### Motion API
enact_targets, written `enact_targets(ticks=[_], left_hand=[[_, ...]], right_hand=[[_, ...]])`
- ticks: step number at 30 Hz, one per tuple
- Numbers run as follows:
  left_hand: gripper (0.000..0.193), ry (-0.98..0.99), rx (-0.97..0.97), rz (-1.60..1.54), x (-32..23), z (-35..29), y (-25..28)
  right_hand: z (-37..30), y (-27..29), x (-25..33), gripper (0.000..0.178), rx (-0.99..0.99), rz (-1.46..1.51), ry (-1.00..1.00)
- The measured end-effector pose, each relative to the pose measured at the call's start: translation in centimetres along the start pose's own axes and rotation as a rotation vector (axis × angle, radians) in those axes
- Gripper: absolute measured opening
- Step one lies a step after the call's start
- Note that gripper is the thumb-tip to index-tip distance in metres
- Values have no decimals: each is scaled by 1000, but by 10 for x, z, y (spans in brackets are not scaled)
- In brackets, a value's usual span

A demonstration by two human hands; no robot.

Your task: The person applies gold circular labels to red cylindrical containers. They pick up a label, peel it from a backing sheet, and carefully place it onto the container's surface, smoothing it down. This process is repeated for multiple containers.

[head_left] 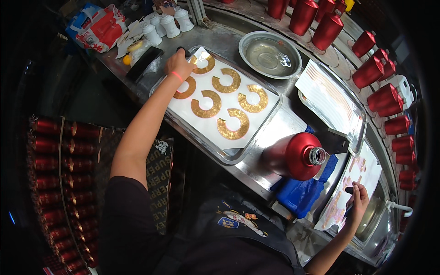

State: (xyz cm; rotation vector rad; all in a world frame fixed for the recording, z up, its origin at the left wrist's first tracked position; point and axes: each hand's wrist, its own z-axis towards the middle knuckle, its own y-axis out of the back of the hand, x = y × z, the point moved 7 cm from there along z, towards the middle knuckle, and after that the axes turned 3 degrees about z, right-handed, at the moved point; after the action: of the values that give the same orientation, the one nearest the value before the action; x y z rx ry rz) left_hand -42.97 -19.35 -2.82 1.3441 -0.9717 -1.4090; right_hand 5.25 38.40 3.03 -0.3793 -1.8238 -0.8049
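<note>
My left hand (181,65) reaches to the far left part of a metal tray (235,159). Its fingers are bent at the edge of a gold C-shaped decal (205,64), and a black cover shows on one digit. Several more gold C-shaped decals (226,80) lie on a white sheet (188,107) in the tray. My right hand (360,198) is raised at the right with its fingers apart and a black cover on the thumb. Nothing shows between those fingers. Below it lies a sheet with faded gold and pink patches (337,208). A red metal bottle (293,156), uncapped, lies tilted on blue cloth (300,197).
Behind the tray sits a round metal basin (269,55) of clear liquid. Another tray (360,123) holds a striped sheet (329,94). Red bottles (327,31) line the curved rack at right. A black phone (145,63), white jars (169,25) and a bag (103,28) stand left.
</note>
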Motion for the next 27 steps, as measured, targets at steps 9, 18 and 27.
enact_targets(ticks=[9,18,27], left_hand=[[22,-118,-151,115,-13,-6,8],[22,-145,-209,-191,-18,-6,30],[30,-116,-10,-472,-25,-21,60]], right_hand=[[-12,2,1,23,-15,-28,17],[-41,-23,25,22,36,-1,76],[-84,-72,64,20,153,43,-21]])
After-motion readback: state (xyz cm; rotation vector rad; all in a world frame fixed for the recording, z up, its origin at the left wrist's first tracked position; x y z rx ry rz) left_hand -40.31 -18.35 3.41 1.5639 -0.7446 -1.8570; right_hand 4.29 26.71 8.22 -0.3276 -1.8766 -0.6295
